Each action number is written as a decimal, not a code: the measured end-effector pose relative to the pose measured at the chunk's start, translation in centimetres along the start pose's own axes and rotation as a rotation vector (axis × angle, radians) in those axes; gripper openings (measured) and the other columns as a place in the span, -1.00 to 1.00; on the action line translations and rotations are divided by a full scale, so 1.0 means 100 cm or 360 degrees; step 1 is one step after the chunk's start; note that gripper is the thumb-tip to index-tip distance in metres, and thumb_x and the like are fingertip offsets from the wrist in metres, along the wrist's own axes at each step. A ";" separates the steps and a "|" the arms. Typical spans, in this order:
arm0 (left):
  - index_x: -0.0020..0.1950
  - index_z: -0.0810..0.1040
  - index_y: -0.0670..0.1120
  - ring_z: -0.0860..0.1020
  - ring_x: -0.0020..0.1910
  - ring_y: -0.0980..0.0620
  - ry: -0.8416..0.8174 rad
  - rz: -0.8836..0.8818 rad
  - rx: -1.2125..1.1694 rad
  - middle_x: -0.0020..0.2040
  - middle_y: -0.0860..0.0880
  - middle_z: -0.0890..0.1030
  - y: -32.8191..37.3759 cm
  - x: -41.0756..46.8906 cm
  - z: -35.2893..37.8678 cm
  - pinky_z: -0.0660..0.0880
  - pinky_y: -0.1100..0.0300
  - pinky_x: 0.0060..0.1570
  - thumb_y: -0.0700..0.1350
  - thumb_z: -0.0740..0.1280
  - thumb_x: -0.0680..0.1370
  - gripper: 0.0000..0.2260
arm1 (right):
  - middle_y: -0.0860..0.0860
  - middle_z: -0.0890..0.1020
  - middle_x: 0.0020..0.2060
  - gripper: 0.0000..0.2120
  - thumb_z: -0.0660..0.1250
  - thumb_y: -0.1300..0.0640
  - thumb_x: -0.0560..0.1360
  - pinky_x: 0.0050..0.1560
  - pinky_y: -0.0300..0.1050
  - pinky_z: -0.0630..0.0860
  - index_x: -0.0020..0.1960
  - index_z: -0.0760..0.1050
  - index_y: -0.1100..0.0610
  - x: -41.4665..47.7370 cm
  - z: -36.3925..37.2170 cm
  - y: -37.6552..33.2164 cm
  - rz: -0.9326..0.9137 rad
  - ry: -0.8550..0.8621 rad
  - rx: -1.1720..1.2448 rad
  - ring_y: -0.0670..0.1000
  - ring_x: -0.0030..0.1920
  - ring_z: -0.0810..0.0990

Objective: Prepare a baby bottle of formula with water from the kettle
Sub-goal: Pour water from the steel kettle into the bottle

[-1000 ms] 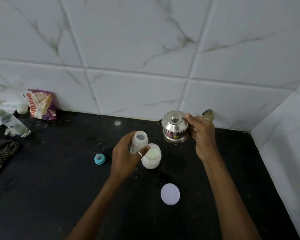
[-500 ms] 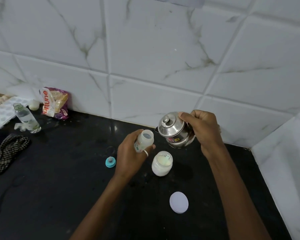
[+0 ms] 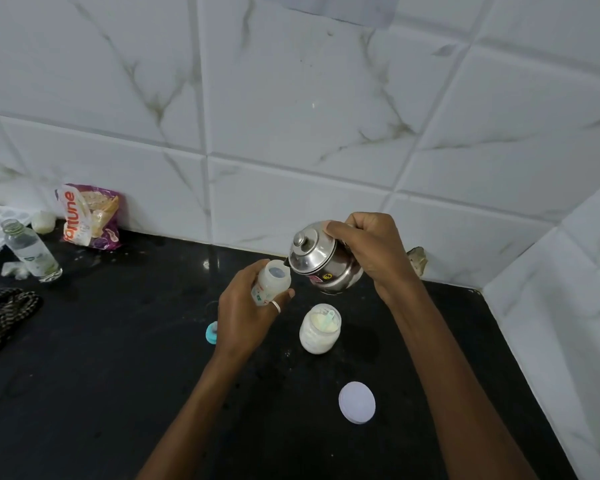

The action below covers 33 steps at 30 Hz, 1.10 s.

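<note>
My left hand [image 3: 245, 315] grips a small translucent baby bottle [image 3: 272, 278] with its mouth open and facing up, held above the black counter [image 3: 101, 375]. My right hand [image 3: 374, 252] holds a small steel kettle [image 3: 321, 259] by its handle, tilted left, lid on. The kettle's dark spout touches the rim of the bottle mouth. No stream of water can be made out. An open jar of pale formula powder [image 3: 320, 328] with a scoop inside stands below the kettle. The teal bottle teat ring [image 3: 211, 333] lies on the counter, partly hidden behind my left hand.
The jar's white round lid [image 3: 356, 402] lies on the counter near me. At the far left stand a clear plastic bottle [image 3: 32, 251], a snack packet [image 3: 89, 216] against the wall and a checked cloth [image 3: 4, 313]. Tiled walls close the back and right side.
My right hand lifted the kettle off the counter and tilted it left until its spout met the bottle mouth. My left hand raised the bottle slightly towards it.
</note>
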<state>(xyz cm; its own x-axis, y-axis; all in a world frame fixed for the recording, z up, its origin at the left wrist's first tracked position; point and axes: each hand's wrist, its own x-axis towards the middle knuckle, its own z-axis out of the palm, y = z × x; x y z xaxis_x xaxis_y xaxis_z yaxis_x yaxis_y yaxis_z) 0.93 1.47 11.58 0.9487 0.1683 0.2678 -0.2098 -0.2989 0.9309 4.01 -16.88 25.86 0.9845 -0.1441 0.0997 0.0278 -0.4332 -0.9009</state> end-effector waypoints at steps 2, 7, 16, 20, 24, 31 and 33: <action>0.31 0.60 0.03 0.65 0.15 0.09 -0.0006 0.0012 -0.0005 0.17 0.09 0.66 0.001 0.001 0.000 0.64 0.03 0.14 0.00 0.64 0.42 -0.51 | -0.16 0.43 -0.55 -0.63 0.47 0.01 0.40 -0.20 -0.01 0.42 -0.48 0.41 0.03 0.000 0.000 -0.003 -0.0008 0.0002 -0.0035 -0.06 -0.39 0.43; 0.32 0.59 0.00 0.65 0.15 0.07 -0.0004 0.0034 0.0018 0.18 0.08 0.67 0.001 0.002 0.000 0.64 0.03 0.15 -0.01 0.63 0.42 -0.49 | -0.17 0.45 -0.56 -0.65 0.49 0.04 0.43 -0.22 -0.05 0.44 -0.42 0.41 0.07 0.002 -0.002 -0.013 -0.0049 0.0029 -0.0205 -0.08 -0.40 0.46; 0.35 0.58 0.00 0.63 0.17 0.09 -0.0012 0.0026 0.0033 0.21 0.08 0.65 0.000 0.001 0.001 0.64 0.02 0.16 0.02 0.63 0.42 -0.46 | -0.02 0.46 -0.45 -0.65 0.46 0.02 0.39 -0.23 -0.02 0.41 -0.43 0.38 0.07 0.006 -0.001 -0.029 -0.0150 -0.0016 -0.0450 -0.04 -0.37 0.43; 0.36 0.57 0.00 0.63 0.17 0.09 -0.0017 0.0027 0.0038 0.21 0.08 0.65 0.001 0.001 0.000 0.64 0.05 0.16 0.03 0.62 0.43 -0.47 | -0.02 0.48 -0.45 -0.64 0.47 0.02 0.40 -0.22 -0.02 0.44 -0.44 0.38 0.07 0.007 0.001 -0.032 -0.0167 -0.0036 -0.0492 -0.04 -0.36 0.46; 0.35 0.58 0.00 0.63 0.16 0.10 -0.0008 0.0033 0.0040 0.20 0.08 0.65 0.002 0.000 -0.001 0.64 0.07 0.15 0.01 0.63 0.43 -0.48 | -0.10 0.46 -0.51 -0.65 0.48 0.01 0.40 -0.21 -0.04 0.46 -0.43 0.41 0.08 0.008 0.002 -0.036 -0.0165 -0.0030 -0.0542 -0.04 -0.36 0.47; 0.32 0.59 0.05 0.65 0.17 0.09 0.0012 0.0002 0.0005 0.19 0.11 0.66 0.000 0.001 0.001 0.65 0.01 0.16 0.02 0.63 0.42 -0.49 | -0.12 0.52 -0.51 -0.71 0.47 -0.01 0.39 -0.11 0.08 0.60 -0.41 0.50 0.08 0.011 0.002 -0.042 -0.0160 -0.0046 -0.0618 -0.02 -0.31 0.55; 0.32 0.59 0.04 0.65 0.17 0.10 0.0012 0.0004 0.0007 0.19 0.11 0.66 0.000 0.001 0.001 0.65 0.01 0.16 0.03 0.63 0.42 -0.49 | -0.12 0.52 -0.51 -0.70 0.47 -0.01 0.38 -0.10 0.09 0.60 -0.43 0.49 0.07 0.012 0.001 -0.044 -0.0162 -0.0038 -0.0615 -0.02 -0.31 0.55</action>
<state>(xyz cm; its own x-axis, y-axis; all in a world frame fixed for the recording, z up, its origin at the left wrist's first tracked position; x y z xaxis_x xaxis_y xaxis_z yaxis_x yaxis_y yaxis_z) 1.01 1.41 11.58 0.9462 0.1746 0.2723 -0.2113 -0.3037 0.9291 5.05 -15.05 29.85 0.9840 -0.0644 0.1662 0.0628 -0.7475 -0.6613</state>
